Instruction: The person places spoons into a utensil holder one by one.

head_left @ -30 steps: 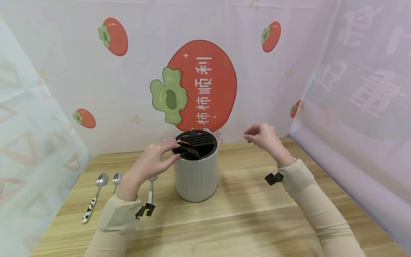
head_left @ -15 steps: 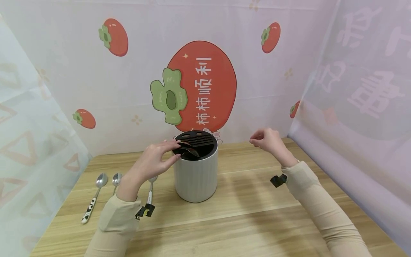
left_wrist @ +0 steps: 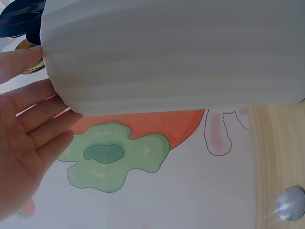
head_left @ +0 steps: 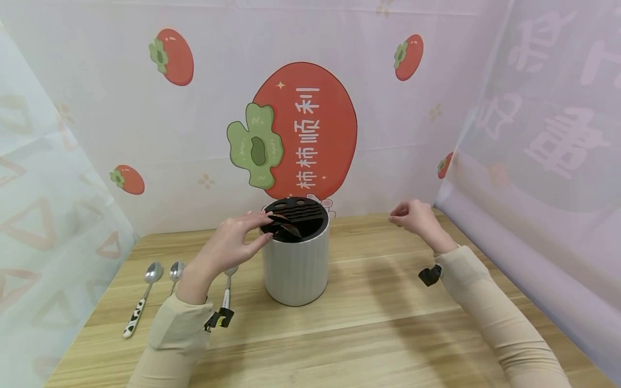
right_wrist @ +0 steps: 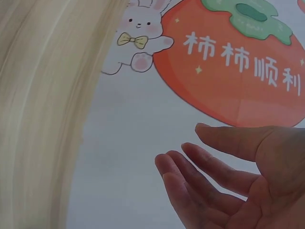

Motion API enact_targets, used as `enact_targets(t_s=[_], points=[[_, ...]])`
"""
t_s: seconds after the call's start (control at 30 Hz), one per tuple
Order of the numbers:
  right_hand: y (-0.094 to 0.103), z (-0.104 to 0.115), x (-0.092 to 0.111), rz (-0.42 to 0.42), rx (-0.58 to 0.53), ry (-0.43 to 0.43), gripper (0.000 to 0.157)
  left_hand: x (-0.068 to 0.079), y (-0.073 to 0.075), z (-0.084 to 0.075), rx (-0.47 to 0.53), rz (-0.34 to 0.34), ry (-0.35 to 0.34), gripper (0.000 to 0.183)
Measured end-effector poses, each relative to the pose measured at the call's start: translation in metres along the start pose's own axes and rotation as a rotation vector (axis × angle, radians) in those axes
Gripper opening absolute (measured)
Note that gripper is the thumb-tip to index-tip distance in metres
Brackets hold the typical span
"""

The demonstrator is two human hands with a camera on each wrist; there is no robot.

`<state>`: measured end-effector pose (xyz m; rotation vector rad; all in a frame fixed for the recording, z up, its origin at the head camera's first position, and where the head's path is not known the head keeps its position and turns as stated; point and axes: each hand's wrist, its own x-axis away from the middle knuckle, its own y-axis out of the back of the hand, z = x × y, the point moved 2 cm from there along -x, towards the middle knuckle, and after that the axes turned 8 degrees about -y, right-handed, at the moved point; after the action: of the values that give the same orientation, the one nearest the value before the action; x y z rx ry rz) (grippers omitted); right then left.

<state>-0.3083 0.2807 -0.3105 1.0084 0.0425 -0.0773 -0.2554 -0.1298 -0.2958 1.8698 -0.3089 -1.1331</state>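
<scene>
A light grey ribbed utensil holder (head_left: 296, 275) with a black slotted top (head_left: 310, 220) stands upright on the table. Two dark spoon-shaped heads (head_left: 292, 230) show in its large opening. My left hand (head_left: 228, 243) touches its left rim, fingers and thumb spread and fairly straight beside those heads. In the left wrist view, the fingertips lie against the wall of the holder (left_wrist: 167, 52) near its rim. Away to the right, my right hand (head_left: 416, 218) hovers over the table, holding nothing. The right wrist view shows that hand's fingers (right_wrist: 202, 164) loosely bent, thumb apart.
Left of the holder lie a spoon with a black-and-white patterned handle (head_left: 140, 304), a second spoon (head_left: 177, 271) and a white-handled spoon (head_left: 227, 293); the left arm partly covers the latter two. Printed cloth (head_left: 398, 134) hangs behind the wooden table (head_left: 349, 323) and at both sides.
My right hand has drifted right and slightly down, away from the holder. The left hand stays at the rim, and the holder and spoons have not moved.
</scene>
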Motion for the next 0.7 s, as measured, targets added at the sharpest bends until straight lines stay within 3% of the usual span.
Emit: enact_targets(t_s=[0.7], points=[[-0.003,-0.056,-0.006,0.016,0.036,-0.094,0.031,0.0,0.0,0.0,-0.003,0.002,0.005,0.031]])
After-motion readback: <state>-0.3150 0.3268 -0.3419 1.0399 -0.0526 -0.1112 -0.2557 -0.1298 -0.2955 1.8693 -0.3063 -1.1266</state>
